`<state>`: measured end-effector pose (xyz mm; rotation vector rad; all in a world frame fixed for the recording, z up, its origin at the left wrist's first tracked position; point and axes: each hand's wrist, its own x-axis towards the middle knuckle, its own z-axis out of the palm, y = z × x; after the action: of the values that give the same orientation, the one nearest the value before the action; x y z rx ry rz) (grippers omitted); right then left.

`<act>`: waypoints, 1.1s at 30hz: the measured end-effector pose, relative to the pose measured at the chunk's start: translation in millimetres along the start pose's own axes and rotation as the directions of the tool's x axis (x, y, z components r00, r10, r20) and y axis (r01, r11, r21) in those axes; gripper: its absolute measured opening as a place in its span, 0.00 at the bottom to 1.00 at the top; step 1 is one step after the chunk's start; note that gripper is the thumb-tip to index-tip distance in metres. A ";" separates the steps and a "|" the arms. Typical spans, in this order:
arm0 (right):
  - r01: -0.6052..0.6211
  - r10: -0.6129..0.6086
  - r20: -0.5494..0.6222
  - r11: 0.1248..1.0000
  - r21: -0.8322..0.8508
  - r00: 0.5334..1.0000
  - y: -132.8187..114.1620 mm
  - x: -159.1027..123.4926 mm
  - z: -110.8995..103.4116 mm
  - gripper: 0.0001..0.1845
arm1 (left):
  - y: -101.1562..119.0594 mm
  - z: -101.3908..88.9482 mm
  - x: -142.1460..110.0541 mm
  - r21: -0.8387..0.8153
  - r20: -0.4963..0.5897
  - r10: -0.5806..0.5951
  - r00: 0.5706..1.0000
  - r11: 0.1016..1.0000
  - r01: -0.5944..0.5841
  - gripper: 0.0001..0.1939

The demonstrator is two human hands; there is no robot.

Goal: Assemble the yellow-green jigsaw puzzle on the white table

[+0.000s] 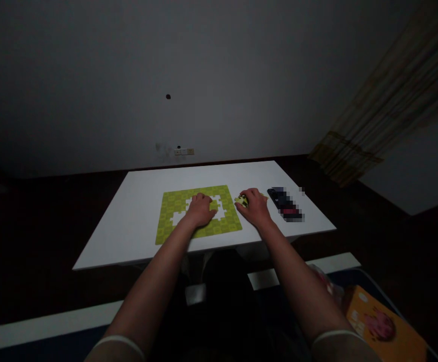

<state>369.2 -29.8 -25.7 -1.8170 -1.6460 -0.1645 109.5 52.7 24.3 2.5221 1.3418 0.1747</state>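
Note:
A yellow-green jigsaw puzzle (174, 213) lies on a white table (136, 211), its border filled and white gaps left in the middle. My left hand (201, 209) rests palm down on the puzzle's middle, fingers curled over the pieces. My right hand (255, 205) lies just right of the puzzle with its fingers curled over loose yellow-green pieces (241, 200), which show at the fingertips.
A dark blurred object (286, 203) lies on the table right of my right hand. An orange printed box (382, 327) sits on the floor at the lower right. A curtain (388, 105) hangs at the right; the wall behind has a socket (184, 151).

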 end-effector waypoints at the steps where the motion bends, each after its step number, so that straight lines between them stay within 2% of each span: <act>1: -0.002 0.002 0.004 1.000 0.002 1.000 0.4 0.0 0.5 0.18 | -0.3 2.1 0.1 -0.009 -0.002 0.005 1.000 1.000 -0.005 0.26; 5: -0.016 0.016 0.015 1.000 0.009 1.000 0.7 0.1 1.1 0.17 | 0.1 10.5 -1.4 -0.036 -0.006 0.050 0.999 0.998 -0.050 0.19; 10: -0.018 0.017 0.030 1.000 0.019 0.999 0.3 0.2 0.3 0.16 | -0.7 9.3 -0.2 -0.063 -0.028 0.138 0.990 0.988 -0.140 0.28; 14: -0.034 0.033 0.039 0.999 0.014 0.999 0.7 0.4 0.3 0.17 | 0.0 -0.5 5.7 -0.082 0.013 0.163 0.987 0.983 -0.161 0.30; 18: -0.039 0.038 0.054 0.999 0.007 0.998 0.2 0.5 -0.4 0.17 | 0.1 -3.7 7.9 -0.102 0.004 0.172 0.985 0.980 -0.171 0.33; 28: -0.064 0.061 0.066 0.997 0.050 0.996 -1.1 1.2 -2.0 0.17 | -4.3 4.1 -3.8 -0.142 -0.054 0.215 0.975 0.965 -0.220 0.31; 33: -0.055 0.053 0.075 0.998 0.034 0.996 -2.1 1.2 -3.1 0.15 | -6.2 4.1 -6.6 -0.184 -0.078 0.274 0.959 0.941 -0.284 0.30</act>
<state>368.5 -30.6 -21.9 -1.8584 -1.6376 -0.0443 101.8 49.8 18.7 2.5414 0.9250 0.4096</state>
